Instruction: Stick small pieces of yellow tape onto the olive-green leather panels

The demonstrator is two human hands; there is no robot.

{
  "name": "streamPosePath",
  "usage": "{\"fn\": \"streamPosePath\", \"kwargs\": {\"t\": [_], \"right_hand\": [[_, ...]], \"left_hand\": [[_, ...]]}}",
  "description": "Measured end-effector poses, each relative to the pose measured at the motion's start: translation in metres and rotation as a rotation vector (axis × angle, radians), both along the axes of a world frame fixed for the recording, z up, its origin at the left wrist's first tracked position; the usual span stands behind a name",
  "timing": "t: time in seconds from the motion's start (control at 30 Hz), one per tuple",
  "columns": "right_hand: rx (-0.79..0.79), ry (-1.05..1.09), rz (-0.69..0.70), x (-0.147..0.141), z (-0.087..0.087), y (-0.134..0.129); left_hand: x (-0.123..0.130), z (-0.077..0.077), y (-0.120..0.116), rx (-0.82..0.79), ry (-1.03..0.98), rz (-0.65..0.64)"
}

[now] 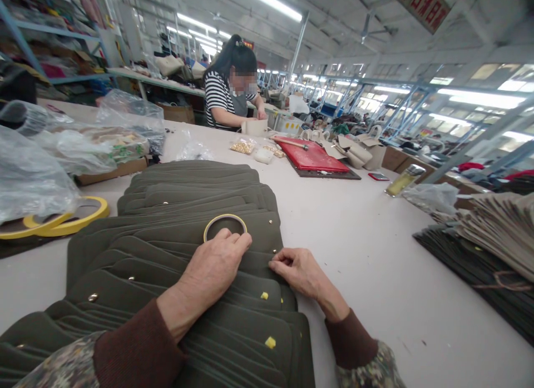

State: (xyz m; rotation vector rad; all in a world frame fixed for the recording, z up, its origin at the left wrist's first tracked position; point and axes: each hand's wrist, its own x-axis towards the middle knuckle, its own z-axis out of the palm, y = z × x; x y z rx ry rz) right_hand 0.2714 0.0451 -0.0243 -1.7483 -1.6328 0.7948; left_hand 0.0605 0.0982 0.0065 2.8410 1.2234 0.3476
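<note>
My left hand is closed on a thin roll of yellow tape, which lies over dark olive, round-cornered panels. These panels overlap in long fanned rows, and several carry small shiny metal studs. At the right edge of the rows, my right hand has thumb and forefinger pinched together, close to a stud. Whatever sits between those fingertips is too small to make out. Small yellow tape pieces are stuck on the nearer panels.
More yellow tape rolls lie left, beside plastic bags. Across the table a co-worker handles a beige piece. A red board, bags of gold-coloured parts, a bottle and stacked panels stand around.
</note>
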Motion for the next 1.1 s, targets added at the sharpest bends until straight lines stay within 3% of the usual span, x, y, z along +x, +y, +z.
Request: {"fn": "streamPosePath", "kwargs": {"t": [0.13, 0.23, 0.33, 0.57, 0.83, 0.97, 1.1], "right_hand": [[0.148, 0.246, -0.14, -0.004, 0.001, -0.002], [0.279, 0.299, -0.043, -0.014, 0.006, -0.006], [0.41, 0.234, 0.072, -0.024, 0.012, -0.009], [0.485, 0.082, 0.119, -0.029, 0.013, -0.01], [0.627, -0.199, 0.037, -0.038, 0.009, -0.012], [0.528, -0.077, -0.083, -0.045, 0.011, -0.013], [0.179, 0.431, -0.244, -0.045, 0.009, -0.005]], "left_hand": [[-0.003, -0.005, -0.002, -0.034, -0.142, -0.14], [-0.004, -0.01, -0.003, -0.045, -0.234, -0.242], [-0.003, -0.012, -0.006, -0.039, -0.263, -0.258], [0.0, -0.009, -0.012, -0.023, -0.159, -0.201], [0.001, -0.007, -0.011, -0.066, -0.162, -0.207], [0.005, -0.005, -0.01, -0.054, -0.197, -0.215], [0.009, -0.007, -0.013, 0.027, -0.235, -0.243]]}}
